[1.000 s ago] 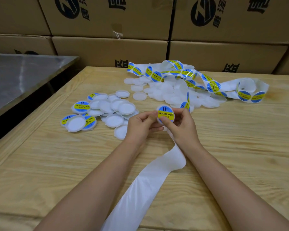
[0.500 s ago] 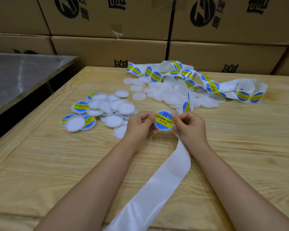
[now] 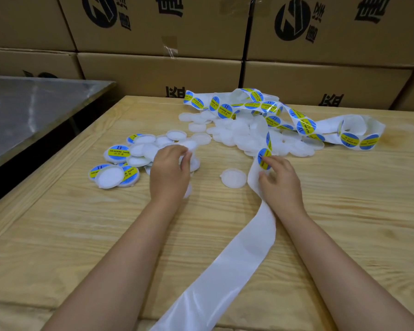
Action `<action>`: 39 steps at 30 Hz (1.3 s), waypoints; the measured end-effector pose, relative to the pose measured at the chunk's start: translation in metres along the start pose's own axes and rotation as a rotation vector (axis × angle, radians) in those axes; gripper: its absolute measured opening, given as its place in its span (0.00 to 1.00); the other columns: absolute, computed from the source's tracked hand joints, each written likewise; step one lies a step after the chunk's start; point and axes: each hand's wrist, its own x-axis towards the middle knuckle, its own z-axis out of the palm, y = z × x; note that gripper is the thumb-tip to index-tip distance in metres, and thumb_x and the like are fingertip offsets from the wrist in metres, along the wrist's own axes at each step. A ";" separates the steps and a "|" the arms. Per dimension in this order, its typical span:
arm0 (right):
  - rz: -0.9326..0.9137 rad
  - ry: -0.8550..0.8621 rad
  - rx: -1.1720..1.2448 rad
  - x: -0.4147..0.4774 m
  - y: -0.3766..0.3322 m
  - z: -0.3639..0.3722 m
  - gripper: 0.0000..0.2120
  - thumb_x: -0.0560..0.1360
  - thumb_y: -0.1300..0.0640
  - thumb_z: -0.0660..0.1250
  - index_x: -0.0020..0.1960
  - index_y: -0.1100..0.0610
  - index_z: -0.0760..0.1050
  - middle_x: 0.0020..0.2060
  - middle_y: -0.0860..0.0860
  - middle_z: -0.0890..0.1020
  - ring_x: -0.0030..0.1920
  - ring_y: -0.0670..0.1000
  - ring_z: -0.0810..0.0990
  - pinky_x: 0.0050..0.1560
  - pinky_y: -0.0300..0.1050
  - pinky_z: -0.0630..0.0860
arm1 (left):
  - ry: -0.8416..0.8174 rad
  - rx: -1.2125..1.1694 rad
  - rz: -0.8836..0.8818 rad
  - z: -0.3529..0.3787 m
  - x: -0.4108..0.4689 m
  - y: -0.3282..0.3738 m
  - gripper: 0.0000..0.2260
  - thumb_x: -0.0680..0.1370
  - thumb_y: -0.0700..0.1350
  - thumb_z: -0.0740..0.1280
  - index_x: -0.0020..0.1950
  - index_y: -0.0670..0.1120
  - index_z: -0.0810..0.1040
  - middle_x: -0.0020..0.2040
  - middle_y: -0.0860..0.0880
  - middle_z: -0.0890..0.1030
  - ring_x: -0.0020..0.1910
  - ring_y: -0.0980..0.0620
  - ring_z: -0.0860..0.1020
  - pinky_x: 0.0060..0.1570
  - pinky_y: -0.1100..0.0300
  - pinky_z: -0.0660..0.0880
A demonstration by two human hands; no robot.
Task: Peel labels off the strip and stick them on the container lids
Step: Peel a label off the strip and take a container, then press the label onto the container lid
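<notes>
Head view: a few labelled lids lie at ten o'clock, many bare lids at twelve; the left grip curls round a lid at that pile, the right grip pinches the strip at its next label; most work looks left

The long glossy white paper strip running toward me is plain. Farther up, its round stickers are bright blue with a yellow band across the middle and black lettering, and the one pinched in my right hand is the same. The single round plastic lid beside it is milky, translucent white. The blurred lid in my left hand shows white. The labelled lids have blue-and-yellow faces and white rims. The pale yellow pine table has wavy tan grain. The brown cardboard boxes carry black logos and characters — the steel tabletop is dull grey.
</notes>
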 end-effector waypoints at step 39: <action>-0.169 -0.215 -0.493 0.002 0.009 -0.002 0.14 0.74 0.56 0.64 0.59 0.58 0.75 0.56 0.53 0.76 0.56 0.56 0.73 0.53 0.48 0.67 | -0.660 -0.094 0.525 0.022 -0.038 0.048 0.11 0.79 0.45 0.63 0.48 0.41 0.82 0.47 0.47 0.82 0.48 0.46 0.77 0.49 0.50 0.71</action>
